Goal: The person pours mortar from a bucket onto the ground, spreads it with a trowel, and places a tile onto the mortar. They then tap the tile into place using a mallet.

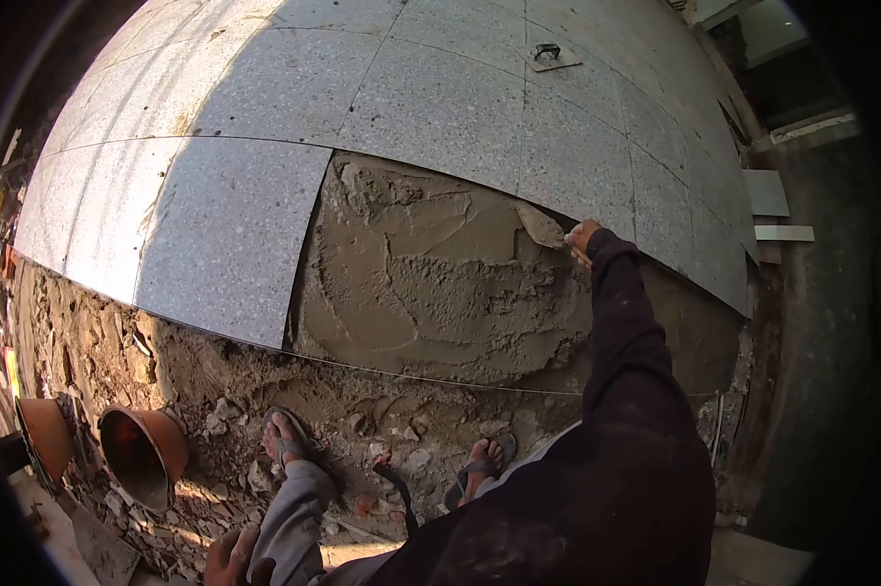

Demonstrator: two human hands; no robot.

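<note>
My right hand (pixel 582 240) is closed round the handle of a pointed trowel (pixel 540 227). Its mortar-smeared blade touches the wet grey mortar bed (pixel 440 293) at the far edge, beside the laid tiles. The mortar is smooth in places and ridged in others. At the bottom left, my left hand (pixel 230 557) is by my trouser leg, partly cut off by the frame edge. Its visible fingers are extended, with nothing seen in them. A large speckled grey tile (pixel 230 234) borders the mortar on the left.
A float with a dark handle (pixel 550 55) lies on the tiled floor. Two orange buckets (pixel 152 454) (pixel 45 437) lie tipped among rubble at left. A thin string (pixel 440 380) runs along the mortar's near edge. A black curved object (pixel 396 491) lies between my feet.
</note>
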